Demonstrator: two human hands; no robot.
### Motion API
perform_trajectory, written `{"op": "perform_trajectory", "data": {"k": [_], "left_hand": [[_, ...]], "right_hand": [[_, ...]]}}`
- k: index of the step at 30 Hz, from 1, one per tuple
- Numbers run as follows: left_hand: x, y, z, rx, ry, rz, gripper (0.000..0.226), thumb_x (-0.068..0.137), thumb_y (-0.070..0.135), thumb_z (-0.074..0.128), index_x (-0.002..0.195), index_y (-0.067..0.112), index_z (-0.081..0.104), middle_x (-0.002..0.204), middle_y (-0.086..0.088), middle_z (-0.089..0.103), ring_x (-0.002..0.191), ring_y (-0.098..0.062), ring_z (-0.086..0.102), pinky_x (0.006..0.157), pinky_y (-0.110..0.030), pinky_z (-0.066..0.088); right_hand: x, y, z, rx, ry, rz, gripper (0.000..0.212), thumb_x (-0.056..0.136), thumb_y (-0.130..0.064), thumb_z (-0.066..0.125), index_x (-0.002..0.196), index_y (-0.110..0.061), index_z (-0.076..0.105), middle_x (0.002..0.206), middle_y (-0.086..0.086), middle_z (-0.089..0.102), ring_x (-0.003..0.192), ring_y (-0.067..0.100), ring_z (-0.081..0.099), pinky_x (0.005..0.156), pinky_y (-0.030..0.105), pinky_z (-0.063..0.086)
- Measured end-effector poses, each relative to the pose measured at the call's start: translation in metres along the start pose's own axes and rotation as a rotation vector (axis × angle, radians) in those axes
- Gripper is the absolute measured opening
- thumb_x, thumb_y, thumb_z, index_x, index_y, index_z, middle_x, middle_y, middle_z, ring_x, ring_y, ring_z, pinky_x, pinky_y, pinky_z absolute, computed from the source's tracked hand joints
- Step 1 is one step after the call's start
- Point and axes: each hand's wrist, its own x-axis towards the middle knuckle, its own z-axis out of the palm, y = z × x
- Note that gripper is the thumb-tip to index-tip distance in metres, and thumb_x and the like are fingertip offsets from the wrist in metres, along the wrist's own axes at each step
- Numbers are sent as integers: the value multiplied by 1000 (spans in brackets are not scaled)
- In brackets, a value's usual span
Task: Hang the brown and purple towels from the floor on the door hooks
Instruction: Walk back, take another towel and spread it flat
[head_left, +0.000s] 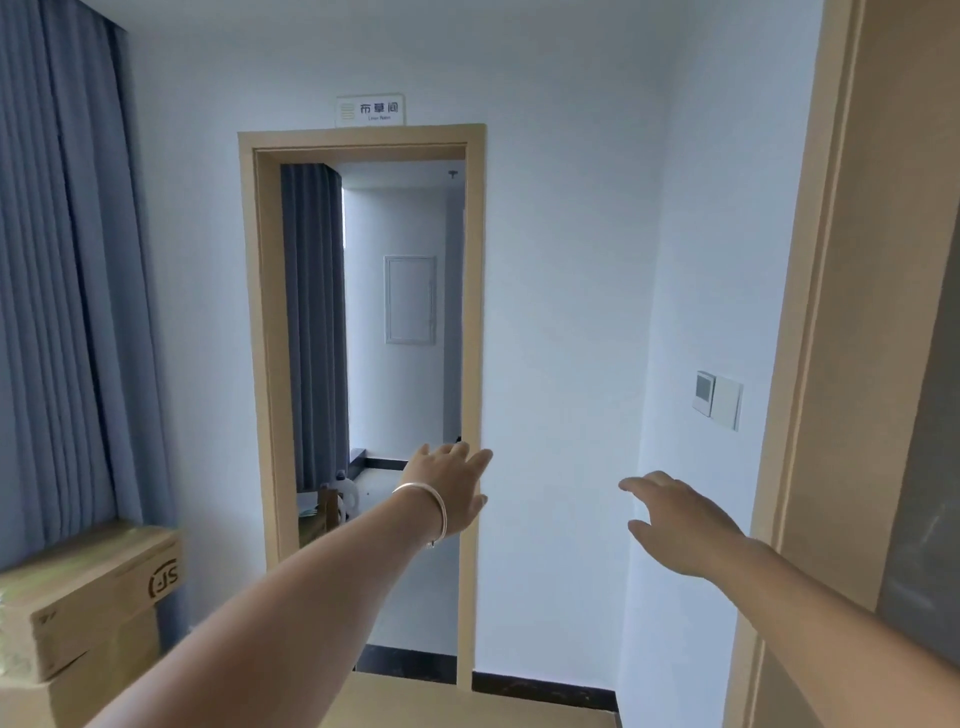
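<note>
Bare left hand (451, 486) with silver bangle (434, 512) and right hand (675, 522) both spread, empty, reaching toward tan-framed open doorway (475, 332); towels apparently out of frame.

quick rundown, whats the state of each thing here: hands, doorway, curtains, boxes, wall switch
left hand: empty, fingers spread, reaching forward
right hand: empty, open, palm down
bracelet: on the left wrist
doorway: open, room beyond visible
near curtain: drawn, hanging in folds
far curtain: drawn, inside the next room
cardboard boxes: closed, stacked
wall switch: on or off, cannot tell
towels and hooks: not in view
</note>
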Motion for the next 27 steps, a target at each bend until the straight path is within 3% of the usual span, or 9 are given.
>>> {"op": "perform_trajectory", "data": {"k": [6, 12, 21, 27], "left_hand": [[94, -43, 52, -62, 84, -13, 61, 98, 51, 35, 150, 26, 16, 151, -6, 32, 140, -24, 29, 116, -47, 18], [161, -98, 99, -38, 56, -68, 64, 97, 57, 29, 151, 27, 12, 153, -4, 28, 144, -23, 19, 117, -53, 10], [198, -165, 159, 23, 31, -191, 64, 96, 61, 26, 151, 29, 15, 154, -4, 27, 144, -23, 19, 117, -56, 8], [203, -224, 205, 55, -37, -345, 66, 95, 63, 24, 152, 31, 13, 156, -2, 25, 146, -24, 17, 117, -56, 7]], "right_hand": [[117, -14, 15, -83, 44, -27, 60, 98, -34, 43, 152, -26, 19, 158, -5, 19, 142, 17, 25, 108, 34, 32], [221, -39, 42, -123, 83, -78, 59, 98, -46, 40, 151, -25, 24, 157, -4, 25, 142, 17, 25, 112, 33, 26], [327, -76, 93, -133, 76, -171, 62, 96, -54, 38, 149, -25, 28, 156, 2, 26, 142, 20, 26, 112, 37, 26], [404, -124, 142, -80, 50, -310, 56, 95, -50, 40, 143, -22, 36, 149, 4, 35, 135, 23, 33, 108, 39, 29]]}}
